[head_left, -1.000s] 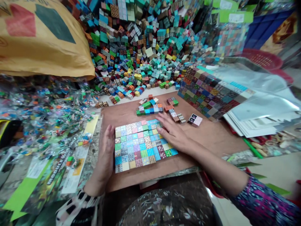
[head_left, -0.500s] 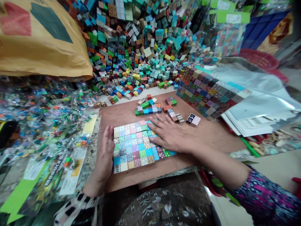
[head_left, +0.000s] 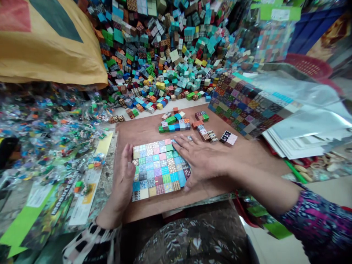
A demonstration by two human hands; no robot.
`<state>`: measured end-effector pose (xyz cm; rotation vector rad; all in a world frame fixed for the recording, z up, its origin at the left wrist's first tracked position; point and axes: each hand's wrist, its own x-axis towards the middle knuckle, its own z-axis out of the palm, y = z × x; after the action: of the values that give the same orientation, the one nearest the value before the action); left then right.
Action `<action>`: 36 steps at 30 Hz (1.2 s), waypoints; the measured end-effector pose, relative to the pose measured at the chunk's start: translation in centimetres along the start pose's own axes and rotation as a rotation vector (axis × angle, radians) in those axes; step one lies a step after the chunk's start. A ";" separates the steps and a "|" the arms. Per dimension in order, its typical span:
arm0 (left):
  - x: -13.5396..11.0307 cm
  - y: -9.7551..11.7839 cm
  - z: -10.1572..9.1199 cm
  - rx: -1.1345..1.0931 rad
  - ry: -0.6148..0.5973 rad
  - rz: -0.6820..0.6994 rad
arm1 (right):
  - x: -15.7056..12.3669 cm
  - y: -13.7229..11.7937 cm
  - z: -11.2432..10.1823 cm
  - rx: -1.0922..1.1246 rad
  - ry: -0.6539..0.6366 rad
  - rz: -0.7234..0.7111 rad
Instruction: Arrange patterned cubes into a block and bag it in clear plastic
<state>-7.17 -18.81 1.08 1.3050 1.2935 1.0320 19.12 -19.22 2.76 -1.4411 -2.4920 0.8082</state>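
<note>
Directions are read from the grid (head_left: pixel 156 168), with 12 o'clock straight ahead. The grid, composed of patterned cubes, lies flat on the board (head_left: pixel 145 134). The left hand (head_left: pixel 123 183) stands on edge along the 9 o'clock side, palm inward, fingers pressed together; contact cannot be determined. The right hand (head_left: pixel 203 159) lies palm down across the 3 o'clock portion, fingers extended and slightly spread, thumb set apart toward the near edge. Loose blocks (head_left: pixel 176 126) occupy 1 to 2 o'clock. Sheets (head_left: pixel 294 143) lie at 3 o'clock; packets (head_left: pixel 55 121), 9 to 10; block stack (head_left: pixel 239 106), 2; sack (head_left: pixel 55 55), 10 to 11; pile (head_left: pixel 165 55), 12.
</note>
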 end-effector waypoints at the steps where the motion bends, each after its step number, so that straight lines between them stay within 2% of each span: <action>1: 0.0 0.0 0.0 -0.002 -0.004 0.008 | 0.1 0.0 0.1 -0.006 0.003 -0.002; 6: 0.4 -0.2 0.0 -0.029 -0.003 0.027 | 0.2 0.3 0.6 0.005 0.072 -0.020; 13: 0.4 -0.9 -0.3 -0.065 -0.022 0.037 | -0.6 0.1 -0.4 0.038 0.020 0.004; 15: 0.1 -0.8 -0.3 -0.104 -0.021 0.033 | -1.2 0.2 -0.3 0.125 0.108 0.068; 19: -0.1 -0.4 0.1 -0.151 0.011 -0.020 | -2.0 0.5 1.7 0.336 0.456 0.232; 21: 0.0 -0.3 0.2 -0.181 0.000 -0.040 | -1.9 0.5 2.9 0.387 0.530 0.275; 25: 0.2 -0.4 0.1 -0.197 -0.024 -0.048 | -1.1 -0.1 4.0 0.421 0.505 0.303; 30: 0.1 0.0 0.0 -0.107 0.013 -0.037 | -0.9 -0.6 3.4 0.431 0.430 0.320; 36: -0.1 0.2 0.1 -0.109 0.006 -0.003 | -0.8 -0.5 3.2 0.423 0.434 0.302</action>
<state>-7.01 -18.89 1.30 1.2181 1.2264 1.0897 17.95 -21.31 0.45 -1.6343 -1.6937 0.8872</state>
